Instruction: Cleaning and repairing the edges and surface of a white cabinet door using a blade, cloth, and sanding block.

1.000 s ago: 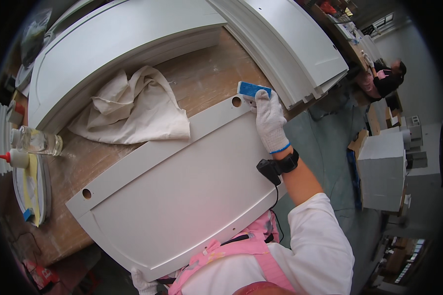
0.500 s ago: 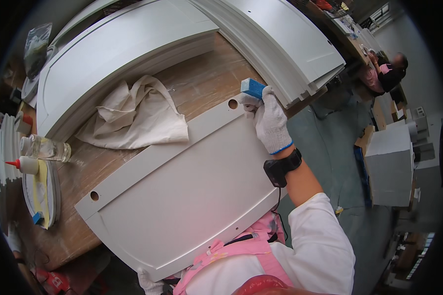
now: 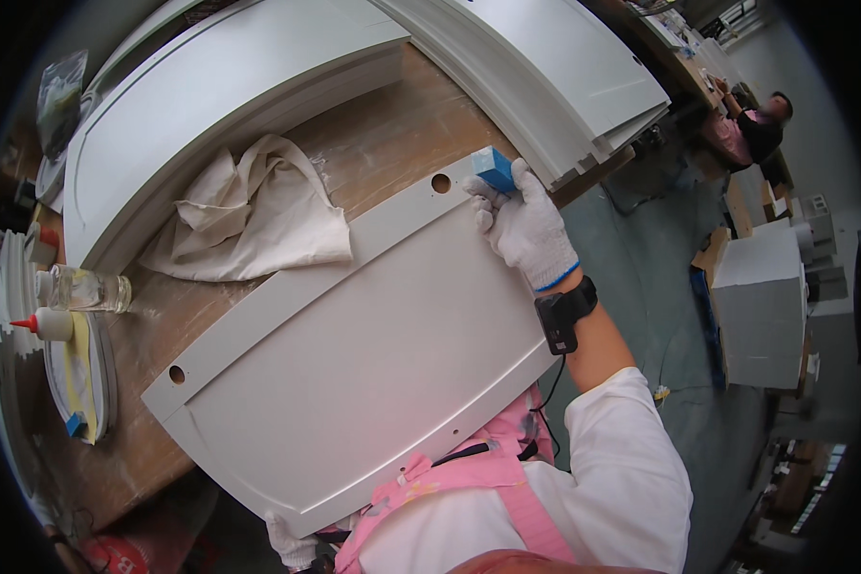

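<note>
A white panel with a raised border and two round holes lies slantwise across the table's near side. My right hand, in a white knitted glove, pinches a blue sanding block at the panel's far right corner. The block is tilted, its pale face turned up and left; whether it touches the panel I cannot tell. Down at the near left corner, my gloved left hand grips the panel's edge, its fingers mostly hidden. A crumpled cream cloth lies against the panel's far edge.
Stacks of white panels stand at the back left and back right of the wooden table. At left are a clear bottle, a red-tipped glue bottle and a small blue block. A co-worker sits far right.
My right hand has turned, tilting the sanding block, and its wrist has shifted right. The view has moved slightly, so the table and panel appear a little further left. My left hand stays at its corner.
</note>
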The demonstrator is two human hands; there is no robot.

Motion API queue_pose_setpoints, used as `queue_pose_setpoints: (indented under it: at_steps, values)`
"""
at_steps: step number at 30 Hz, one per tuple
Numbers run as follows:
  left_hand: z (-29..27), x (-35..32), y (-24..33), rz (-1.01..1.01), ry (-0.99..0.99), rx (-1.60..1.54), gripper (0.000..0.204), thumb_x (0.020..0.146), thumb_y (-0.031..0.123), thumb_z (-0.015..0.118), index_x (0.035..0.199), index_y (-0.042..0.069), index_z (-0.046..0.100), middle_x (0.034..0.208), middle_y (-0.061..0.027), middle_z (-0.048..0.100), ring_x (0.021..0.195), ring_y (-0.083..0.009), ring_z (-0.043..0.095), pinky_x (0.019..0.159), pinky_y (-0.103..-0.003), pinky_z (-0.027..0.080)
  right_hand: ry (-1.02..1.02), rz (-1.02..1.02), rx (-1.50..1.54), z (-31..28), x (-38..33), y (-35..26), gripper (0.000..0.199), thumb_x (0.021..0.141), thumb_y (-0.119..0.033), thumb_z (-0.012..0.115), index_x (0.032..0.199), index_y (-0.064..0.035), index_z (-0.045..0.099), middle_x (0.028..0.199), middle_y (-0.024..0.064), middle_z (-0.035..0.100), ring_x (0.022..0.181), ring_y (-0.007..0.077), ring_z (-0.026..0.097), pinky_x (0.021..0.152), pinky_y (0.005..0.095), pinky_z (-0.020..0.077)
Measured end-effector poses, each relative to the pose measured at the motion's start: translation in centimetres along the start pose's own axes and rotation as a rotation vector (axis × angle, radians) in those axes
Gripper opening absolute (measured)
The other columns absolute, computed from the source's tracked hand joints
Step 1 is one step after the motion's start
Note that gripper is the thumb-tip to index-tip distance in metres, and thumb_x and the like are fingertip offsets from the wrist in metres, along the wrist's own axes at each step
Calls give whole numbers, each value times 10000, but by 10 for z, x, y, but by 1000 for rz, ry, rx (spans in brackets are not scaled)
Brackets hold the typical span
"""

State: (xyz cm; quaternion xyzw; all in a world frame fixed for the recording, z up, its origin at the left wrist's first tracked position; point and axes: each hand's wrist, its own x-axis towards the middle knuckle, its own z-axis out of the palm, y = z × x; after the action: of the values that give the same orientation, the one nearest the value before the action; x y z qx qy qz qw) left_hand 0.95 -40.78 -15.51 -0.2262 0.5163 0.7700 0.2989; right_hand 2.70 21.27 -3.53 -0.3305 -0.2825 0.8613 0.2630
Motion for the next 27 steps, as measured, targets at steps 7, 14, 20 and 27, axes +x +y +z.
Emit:
queue_pose_setpoints:
  at_steps: [7, 14, 20, 27]
  values:
    - [-15, 1, 1, -73, -62, -47, 690, 917, 482, 597, 1403, 27, 416, 1317, -136, 558, 1175, -296, 557, 994, -449, 467, -87, -105, -107, -1, -2, 1, 413, 981, -422, 547, 1195, -69, 557, 995, 142, 671, 814, 188, 612, 691, 298, 519]
    - [-12, 2, -5, -6, -60, -26, 707, 902, 491, 615, 1403, 32, 418, 1311, -134, 566, 1174, -300, 563, 993, -448, 473, -11, -120, -88, 0, -7, -1, 319, 974, -348, 583, 1144, -79, 568, 955, 132, 664, 839, 198, 612, 712, 324, 508]
    - [-10, 4, -3, -30, -37, -29, 725, 890, 500, 625, 1406, 36, 415, 1319, -131, 561, 1180, -300, 561, 999, -452, 470, -147, -97, -13, -2, -16, -8, 241, 966, -307, 596, 1062, -87, 562, 941, 127, 645, 790, 214, 608, 667, 335, 511]
    - [-10, 7, -4, 10, -31, 0, 739, 889, 504, 628, 1416, 36, 405, 1332, -135, 553, 1197, -307, 550, 1011, -455, 461, -100, -96, -29, 1, -21, -12, 379, 952, -393, 603, 1119, -52, 597, 915, 71, 610, 781, 184, 580, 627, 297, 497]
